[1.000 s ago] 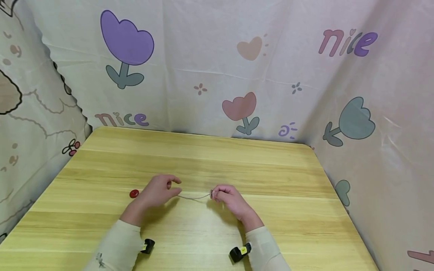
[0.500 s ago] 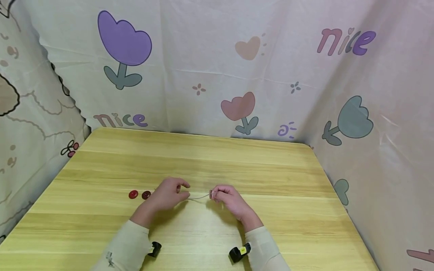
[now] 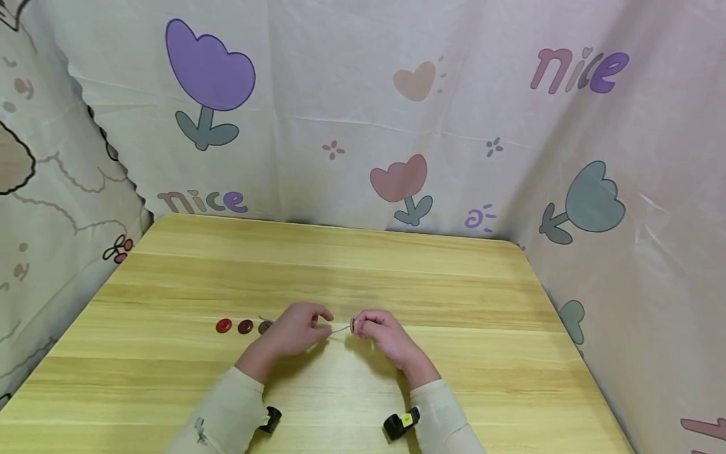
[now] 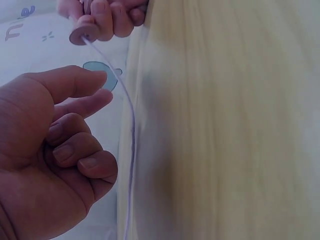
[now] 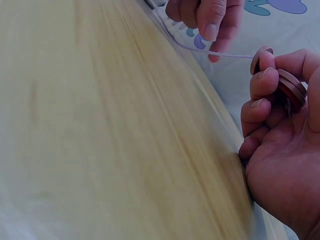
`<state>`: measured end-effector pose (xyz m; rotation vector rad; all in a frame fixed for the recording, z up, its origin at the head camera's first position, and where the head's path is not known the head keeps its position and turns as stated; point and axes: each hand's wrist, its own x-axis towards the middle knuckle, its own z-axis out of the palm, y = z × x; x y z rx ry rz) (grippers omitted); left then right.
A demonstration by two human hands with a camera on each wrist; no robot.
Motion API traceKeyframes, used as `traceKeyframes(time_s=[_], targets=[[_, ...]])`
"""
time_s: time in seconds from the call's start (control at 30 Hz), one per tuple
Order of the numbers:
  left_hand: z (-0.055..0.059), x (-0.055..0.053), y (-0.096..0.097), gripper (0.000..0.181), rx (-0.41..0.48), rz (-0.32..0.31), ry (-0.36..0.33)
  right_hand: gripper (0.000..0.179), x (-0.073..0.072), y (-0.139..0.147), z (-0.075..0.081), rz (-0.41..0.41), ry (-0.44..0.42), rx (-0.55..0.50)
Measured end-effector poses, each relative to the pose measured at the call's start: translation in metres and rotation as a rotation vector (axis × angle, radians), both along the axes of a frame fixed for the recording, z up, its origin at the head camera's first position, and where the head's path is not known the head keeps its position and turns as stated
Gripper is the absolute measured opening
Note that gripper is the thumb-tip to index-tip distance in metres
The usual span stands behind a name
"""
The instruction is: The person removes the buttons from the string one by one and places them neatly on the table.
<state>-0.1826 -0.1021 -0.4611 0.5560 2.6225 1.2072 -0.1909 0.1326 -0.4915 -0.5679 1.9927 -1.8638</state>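
Note:
My right hand [image 3: 382, 331] pinches a small stack of reddish-brown buttons [image 5: 291, 86]. An outer button [image 5: 261, 59] sits at its fingertips with a pale cord [image 5: 232, 55] coming out of it. Close by, on the left, is my left hand [image 3: 297, 331], its thumb and index finger apart and the other fingers curled in loosely. The cord runs past those fingertips without being gripped, as the left wrist view shows. Behind this hand on the table lie a bright red button [image 3: 224, 325], a dark red button [image 3: 245, 326] and a brown button [image 3: 264, 326], the last partly covered by the hand.
The wooden table [image 3: 363, 271] has a back edge against a printed curtain [image 3: 317, 82]. Black wrist cameras hang beside the left sleeve [image 3: 227, 403] and the right sleeve [image 3: 442, 410], low over the table.
My left hand has moved right along the cord toward the right hand, uncovering the dark red button and then part of the brown one. The right hand has stayed in place, holding the buttons.

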Motion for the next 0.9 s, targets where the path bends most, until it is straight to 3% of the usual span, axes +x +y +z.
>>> traceKeyframes(time_s=[0.47,0.9], targets=[[-0.014,-0.003,0.02,0.006,0.035,-0.09,0.079,0.022,0.002,0.001,0.001,-0.011,0.003,0.01],[-0.005,-0.001,0.016,0.016,0.075,-0.04,0.119,0.019,0.002,-0.002,0.006,-0.016,-0.004,0.031]])
